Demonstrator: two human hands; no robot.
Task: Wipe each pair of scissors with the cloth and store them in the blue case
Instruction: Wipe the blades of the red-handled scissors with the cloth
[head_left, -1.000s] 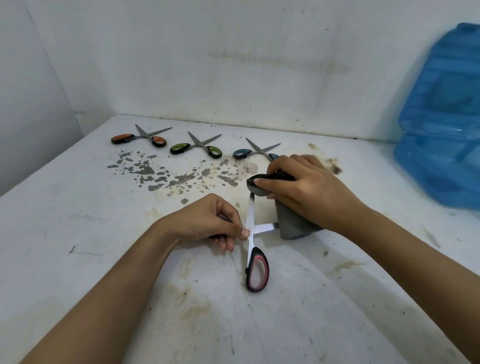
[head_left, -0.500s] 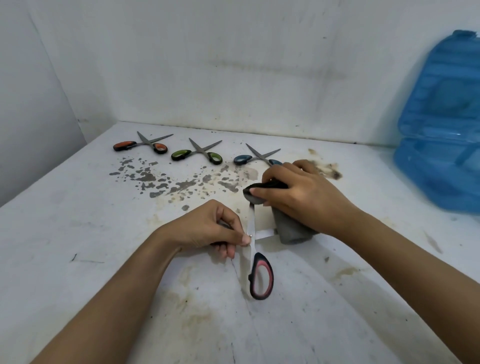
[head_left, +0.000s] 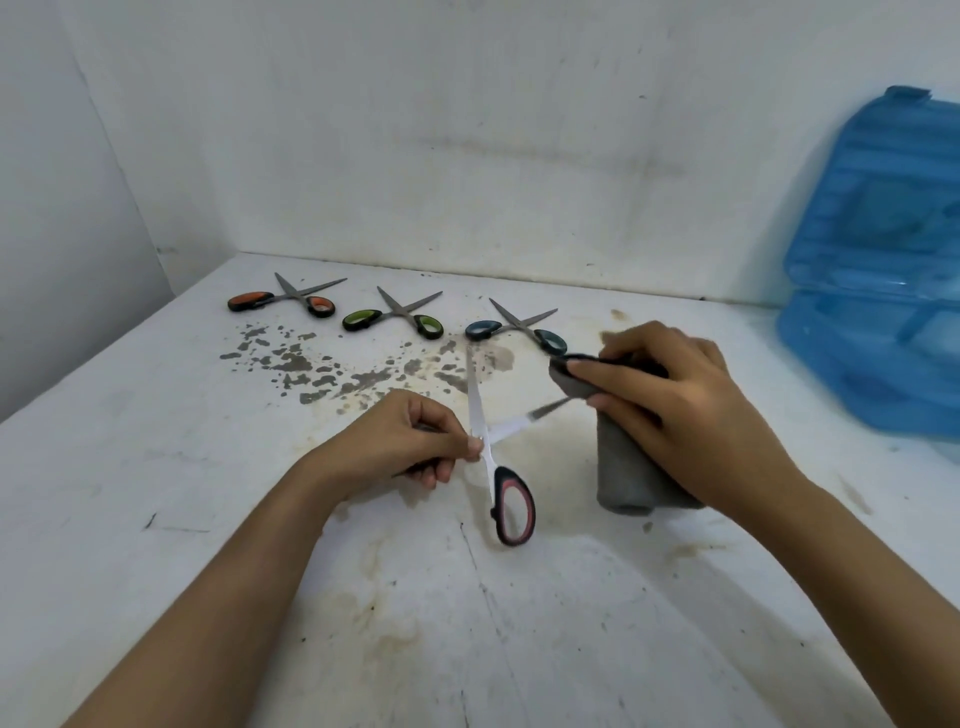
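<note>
Steel blades (head_left: 480, 410) against soft grey cloth (head_left: 623, 467)

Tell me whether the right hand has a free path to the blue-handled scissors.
Probably yes: the blue-handled scissors lie just beyond the right hand with nothing between, but that hand grips the grey cloth on a blade.

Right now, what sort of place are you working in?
Probably a bare utility or workshop corner, not a kitchen or office: a stained white table with flaked paint, plain scuffed walls meeting at a corner, and only scissors and a blue case laid out.
</note>
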